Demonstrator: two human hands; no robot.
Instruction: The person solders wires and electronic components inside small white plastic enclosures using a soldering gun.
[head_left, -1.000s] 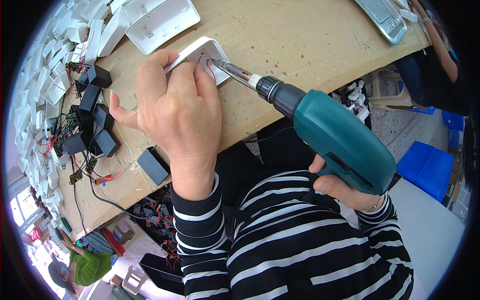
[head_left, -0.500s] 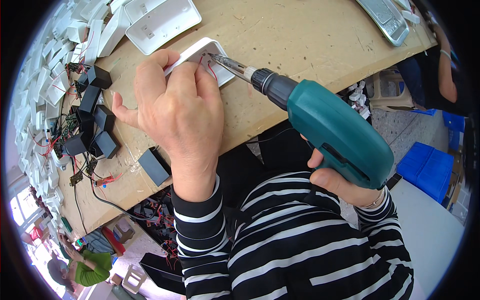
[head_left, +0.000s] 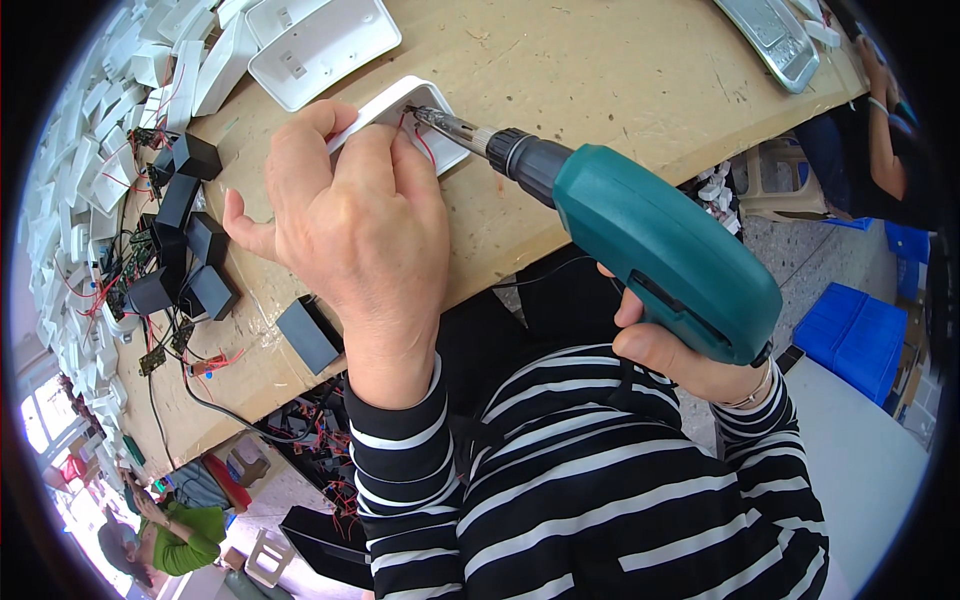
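Note:
My left hand point(head_left: 360, 225) is closed on a small white plastic housing point(head_left: 440, 98), its fingers reaching inside and hiding part of it. Red wires point(head_left: 424, 143) come out between the fingertips and the housing floor. In my right hand point(head_left: 685, 362) is a green and black electric screwdriver point(head_left: 665, 250), gripped by its handle. Its bit point(head_left: 445, 124) points into the housing, with the tip at the inner floor near a red wire. Whether a screw sits under the tip is too small to tell.
White housings point(head_left: 110, 120) pile up along the left. Black boxes point(head_left: 180, 200) with wired circuit boards lie beside them; one black box point(head_left: 308, 335) sits at the near edge. A metal tray point(head_left: 775, 45) stands far right. Other people are at both sides; blue crates point(head_left: 852, 340) stand right.
The screwdriver has moved slightly left and up, its tip deeper into the housing. My left hand and the housing have hardly moved.

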